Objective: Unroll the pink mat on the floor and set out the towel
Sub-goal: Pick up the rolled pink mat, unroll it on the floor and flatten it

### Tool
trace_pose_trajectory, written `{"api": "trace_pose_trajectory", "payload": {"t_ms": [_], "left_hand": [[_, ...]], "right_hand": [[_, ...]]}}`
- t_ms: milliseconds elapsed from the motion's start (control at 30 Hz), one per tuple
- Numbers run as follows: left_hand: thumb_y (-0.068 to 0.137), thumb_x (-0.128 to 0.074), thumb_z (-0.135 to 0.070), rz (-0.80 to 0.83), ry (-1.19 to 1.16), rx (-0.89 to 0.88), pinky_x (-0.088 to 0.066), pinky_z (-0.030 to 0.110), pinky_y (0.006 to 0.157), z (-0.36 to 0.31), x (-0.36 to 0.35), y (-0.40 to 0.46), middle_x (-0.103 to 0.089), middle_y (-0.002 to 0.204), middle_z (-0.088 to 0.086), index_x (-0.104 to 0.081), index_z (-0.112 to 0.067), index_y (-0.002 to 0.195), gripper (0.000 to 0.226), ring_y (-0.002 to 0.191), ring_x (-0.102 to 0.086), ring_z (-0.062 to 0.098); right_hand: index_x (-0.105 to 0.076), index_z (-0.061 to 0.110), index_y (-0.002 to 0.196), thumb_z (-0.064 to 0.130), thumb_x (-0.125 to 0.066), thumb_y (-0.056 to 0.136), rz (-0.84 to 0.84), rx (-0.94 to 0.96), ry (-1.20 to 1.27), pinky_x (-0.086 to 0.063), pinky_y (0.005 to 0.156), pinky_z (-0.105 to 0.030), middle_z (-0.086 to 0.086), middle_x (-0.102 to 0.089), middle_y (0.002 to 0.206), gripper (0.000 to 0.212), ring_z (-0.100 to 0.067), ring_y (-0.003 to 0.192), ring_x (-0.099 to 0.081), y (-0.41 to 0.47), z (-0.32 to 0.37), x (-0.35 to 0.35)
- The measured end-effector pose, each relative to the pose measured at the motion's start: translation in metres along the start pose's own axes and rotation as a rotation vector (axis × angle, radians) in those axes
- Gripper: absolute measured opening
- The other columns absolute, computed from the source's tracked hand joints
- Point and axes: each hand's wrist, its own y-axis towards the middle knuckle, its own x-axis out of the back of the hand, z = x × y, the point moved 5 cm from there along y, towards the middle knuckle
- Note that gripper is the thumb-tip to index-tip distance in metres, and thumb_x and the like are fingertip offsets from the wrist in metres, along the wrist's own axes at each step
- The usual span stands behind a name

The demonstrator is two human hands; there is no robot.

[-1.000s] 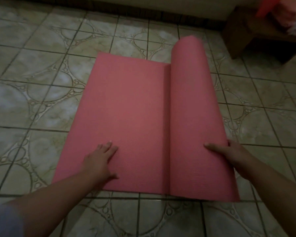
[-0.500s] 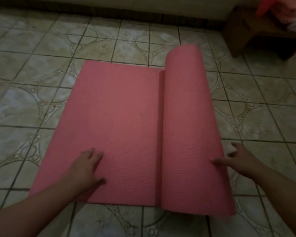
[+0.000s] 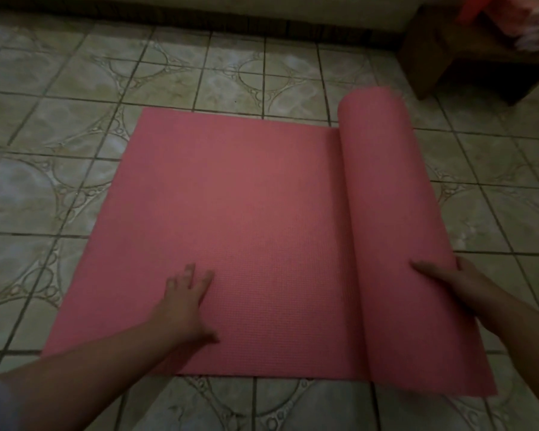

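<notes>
The pink mat [image 3: 237, 213] lies partly unrolled on the tiled floor, its flat part spread to the left. The rolled part of the mat [image 3: 389, 194] stands along the right side as a thick tube. My left hand [image 3: 185, 293] rests flat on the unrolled part near its front edge, fingers spread. My right hand [image 3: 448, 281] lies against the right side of the roll near its front end, thumb on top. At the top right, pinkish-red cloth [image 3: 517, 14] lies on a low wooden piece; whether it is the towel I cannot tell.
Patterned beige floor tiles [image 3: 44, 197] surround the mat. A low dark wooden stool or bench [image 3: 442, 57] stands at the back right, close to the roll's far end. A wall base with a dark skirting [image 3: 199, 20] runs along the back.
The roll has moved to the right and more flat mat is exposed. My left hand has shifted rightward on the flat part; my right hand stays with the roll.
</notes>
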Motion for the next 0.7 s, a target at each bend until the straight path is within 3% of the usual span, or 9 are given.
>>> {"api": "trace_pose_trajectory", "payload": {"t_ms": [67, 133, 200, 267, 367, 467, 600, 700], "left_hand": [[0.055, -0.079, -0.06, -0.013, 0.028, 0.008, -0.019, 0.054, 0.117, 0.001, -0.005, 0.001, 0.025, 0.157, 0.005, 0.01, -0.038, 0.147, 0.13, 0.145, 0.011, 0.038], [0.054, -0.081, -0.056, -0.026, 0.005, 0.023, -0.022, 0.057, 0.115, 0.003, -0.009, 0.004, 0.026, 0.157, 0.005, 0.01, -0.04, 0.146, 0.131, 0.145, 0.011, 0.039], [0.053, -0.083, -0.054, -0.032, -0.009, 0.032, -0.024, 0.057, 0.114, 0.005, -0.01, 0.006, 0.025, 0.157, 0.004, 0.009, -0.041, 0.146, 0.131, 0.145, 0.01, 0.039], [0.053, -0.084, -0.051, -0.047, -0.024, 0.04, -0.025, 0.057, 0.113, 0.011, -0.008, 0.005, 0.022, 0.158, 0.003, 0.006, -0.042, 0.146, 0.13, 0.145, 0.008, 0.039], [0.051, -0.086, -0.047, -0.063, -0.039, 0.069, -0.023, 0.054, 0.115, 0.035, 0.0, 0.0, 0.017, 0.159, 0.005, 0.001, -0.04, 0.147, 0.13, 0.145, 0.003, 0.04], [0.044, -0.09, -0.044, -0.088, -0.048, 0.13, -0.022, 0.046, 0.117, 0.073, 0.013, -0.012, 0.006, 0.16, 0.009, -0.01, -0.034, 0.149, 0.132, 0.145, -0.009, 0.038], [0.036, -0.093, -0.035, -0.078, -0.021, 0.241, -0.027, 0.042, 0.116, 0.095, 0.027, -0.017, -0.006, 0.158, 0.019, -0.02, -0.022, 0.148, 0.135, 0.142, -0.021, 0.039], [0.042, -0.078, -0.03, -0.093, -0.102, 0.291, -0.035, 0.047, 0.11, 0.074, 0.033, -0.009, -0.029, 0.147, 0.025, -0.034, -0.009, 0.139, 0.109, 0.134, -0.034, 0.039]], "right_hand": [[-0.055, 0.011, 0.125, 0.056, -0.086, 0.038, -0.036, 0.005, -0.019, -0.046, 0.072, -0.03, -0.008, -0.064, 0.107, 0.102, -0.014, 0.081, -0.062, 0.003, 0.002, 0.001], [-0.054, 0.015, 0.124, 0.07, -0.081, 0.01, -0.084, 0.004, -0.046, -0.049, 0.071, -0.031, -0.008, -0.064, 0.108, 0.129, -0.019, 0.085, -0.064, 0.006, 0.0, 0.002], [-0.052, 0.014, 0.128, 0.072, -0.077, -0.001, -0.108, -0.003, -0.064, -0.052, 0.079, -0.038, -0.01, -0.064, 0.113, 0.144, -0.026, 0.091, -0.065, 0.007, -0.001, -0.001], [-0.053, 0.011, 0.129, 0.071, -0.08, 0.006, -0.102, 0.009, -0.099, -0.054, 0.087, -0.044, -0.012, -0.065, 0.118, 0.14, -0.028, 0.095, -0.065, 0.005, 0.004, -0.01], [-0.053, 0.01, 0.128, 0.075, -0.078, 0.013, -0.096, 0.033, -0.211, -0.054, 0.087, -0.041, -0.01, -0.067, 0.118, 0.134, -0.028, 0.097, -0.065, 0.006, 0.013, -0.037], [-0.047, 0.008, 0.132, 0.071, -0.077, 0.039, -0.11, 0.082, -0.404, -0.05, 0.095, -0.042, -0.015, -0.061, 0.127, 0.116, -0.033, 0.112, -0.06, -0.002, 0.028, -0.078], [-0.044, 0.004, 0.128, 0.064, -0.077, 0.056, -0.087, 0.123, -0.533, -0.047, 0.09, -0.036, -0.016, -0.057, 0.13, 0.099, -0.034, 0.116, -0.057, -0.014, 0.049, -0.124], [-0.043, 0.004, 0.129, 0.064, -0.079, 0.052, -0.061, 0.063, -0.493, -0.049, 0.09, -0.035, -0.015, -0.058, 0.128, 0.104, -0.032, 0.113, -0.059, -0.005, 0.042, -0.112]]}}
